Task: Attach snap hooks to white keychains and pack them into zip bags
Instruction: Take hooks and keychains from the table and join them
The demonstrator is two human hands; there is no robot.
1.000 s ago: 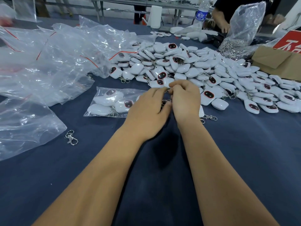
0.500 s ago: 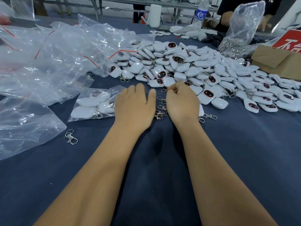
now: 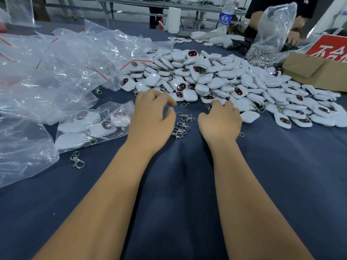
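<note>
Change: both hands have drawn apart since the earlier frames, where they met over the hooks; the filled bag now lies further out from under the left one.
Left hand (image 3: 152,119): centre frame, fingers loosely curled over the table (image 3: 281,175), holding nothing that shows.
Right hand (image 3: 220,122): just right of centre, fingers bent down at the near edge of the pile; whether it pinches anything underneath cannot be told.
Snap hooks (image 3: 183,124): small loose cluster between the hands, on the cloth; a stray hook (image 3: 77,160) lies lower left. Judged light, rigid, slick metal, prone to tangle; best pinched by the ring or body, one at a time.
Filled zip bag (image 3: 93,126): left of the left hand, holding several keychains. Thin, limp film, likely slippery; take it at the mouth edge.
White keychains (image 3: 216,79): large heap beyond the hands, centre to right. Judged hard smooth shells, light; grip across the flat sides.
Empty zip bags (image 3: 47,72): crumpled mass, upper left.
Hidden: fingertips of both hands; which keychains already carry hooks is mostly unclear; far worker at upper right is cut off.
</note>
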